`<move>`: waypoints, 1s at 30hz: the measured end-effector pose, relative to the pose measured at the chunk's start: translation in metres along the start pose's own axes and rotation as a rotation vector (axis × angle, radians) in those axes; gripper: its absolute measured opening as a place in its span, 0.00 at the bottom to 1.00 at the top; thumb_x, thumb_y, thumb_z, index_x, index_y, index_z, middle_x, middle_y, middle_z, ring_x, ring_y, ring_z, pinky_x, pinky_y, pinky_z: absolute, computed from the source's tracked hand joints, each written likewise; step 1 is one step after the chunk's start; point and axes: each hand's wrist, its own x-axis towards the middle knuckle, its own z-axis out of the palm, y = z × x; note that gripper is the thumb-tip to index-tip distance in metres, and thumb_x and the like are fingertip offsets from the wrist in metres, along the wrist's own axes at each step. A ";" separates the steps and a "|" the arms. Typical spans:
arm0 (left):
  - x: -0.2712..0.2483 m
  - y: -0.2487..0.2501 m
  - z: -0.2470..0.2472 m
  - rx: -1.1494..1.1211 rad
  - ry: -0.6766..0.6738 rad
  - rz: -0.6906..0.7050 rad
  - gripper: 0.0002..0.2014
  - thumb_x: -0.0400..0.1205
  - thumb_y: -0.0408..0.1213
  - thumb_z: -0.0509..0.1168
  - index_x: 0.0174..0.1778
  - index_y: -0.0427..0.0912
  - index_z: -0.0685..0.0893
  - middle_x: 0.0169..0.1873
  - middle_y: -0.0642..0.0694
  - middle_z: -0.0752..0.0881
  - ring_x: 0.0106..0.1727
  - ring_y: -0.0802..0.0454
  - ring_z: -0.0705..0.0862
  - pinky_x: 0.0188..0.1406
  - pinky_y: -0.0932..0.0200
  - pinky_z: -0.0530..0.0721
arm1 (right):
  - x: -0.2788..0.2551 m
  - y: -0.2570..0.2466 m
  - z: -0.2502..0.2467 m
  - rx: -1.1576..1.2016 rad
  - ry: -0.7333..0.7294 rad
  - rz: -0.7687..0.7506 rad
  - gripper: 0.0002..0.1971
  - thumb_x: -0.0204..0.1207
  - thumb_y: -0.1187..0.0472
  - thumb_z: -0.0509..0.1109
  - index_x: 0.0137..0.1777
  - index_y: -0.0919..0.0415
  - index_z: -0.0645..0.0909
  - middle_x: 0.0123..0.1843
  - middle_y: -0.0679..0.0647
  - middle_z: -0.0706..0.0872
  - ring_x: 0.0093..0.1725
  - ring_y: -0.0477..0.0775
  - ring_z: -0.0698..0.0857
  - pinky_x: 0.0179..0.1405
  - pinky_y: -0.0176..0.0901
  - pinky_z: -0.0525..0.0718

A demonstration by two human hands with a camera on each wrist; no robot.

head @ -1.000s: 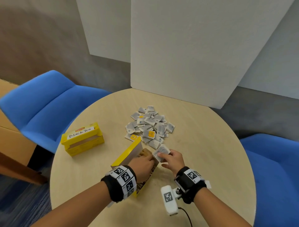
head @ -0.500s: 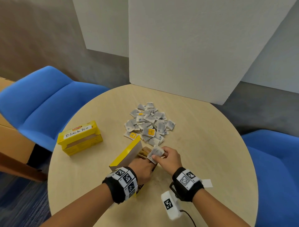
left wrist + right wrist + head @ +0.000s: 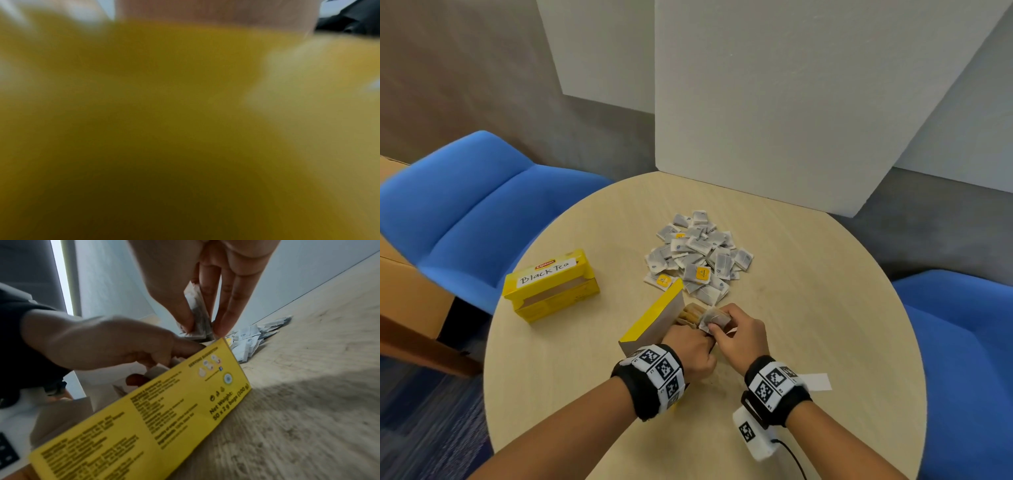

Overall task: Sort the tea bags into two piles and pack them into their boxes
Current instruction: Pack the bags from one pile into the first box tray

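Left wrist view a yellow blur with nothing legible, left hand [image 3: 690,346] fingertips hidden inside the open box [image 3: 650,317], box contents largely screened by both hands, fine print on the box side [image 3: 144,423] smeared, blue chair [image 3: 969,359] cut by the frame edge

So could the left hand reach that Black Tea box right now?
Probably yes. The Black Tea box sits alone on the left side of the table with bare tabletop between. But the left hand is busy at the open box, so it must let go first.
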 end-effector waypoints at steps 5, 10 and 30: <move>-0.001 -0.001 0.005 0.009 0.014 0.009 0.27 0.80 0.55 0.48 0.59 0.37 0.81 0.52 0.39 0.85 0.50 0.41 0.83 0.39 0.57 0.71 | 0.002 0.000 0.000 -0.072 -0.047 -0.073 0.06 0.72 0.57 0.75 0.47 0.57 0.84 0.38 0.53 0.88 0.38 0.53 0.85 0.37 0.40 0.79; -0.016 -0.008 0.009 -0.039 -0.079 0.008 0.26 0.82 0.47 0.58 0.75 0.40 0.66 0.67 0.40 0.75 0.55 0.39 0.82 0.41 0.54 0.74 | -0.002 0.002 0.007 -0.167 -0.081 -0.198 0.08 0.71 0.61 0.73 0.50 0.57 0.85 0.46 0.52 0.86 0.42 0.54 0.84 0.40 0.42 0.82; -0.043 -0.019 0.013 -0.161 0.037 0.078 0.21 0.83 0.44 0.56 0.71 0.43 0.72 0.67 0.46 0.75 0.55 0.43 0.81 0.52 0.48 0.82 | 0.008 0.003 0.019 -0.555 -0.180 -0.584 0.29 0.51 0.66 0.84 0.49 0.55 0.73 0.35 0.51 0.84 0.22 0.54 0.79 0.12 0.32 0.67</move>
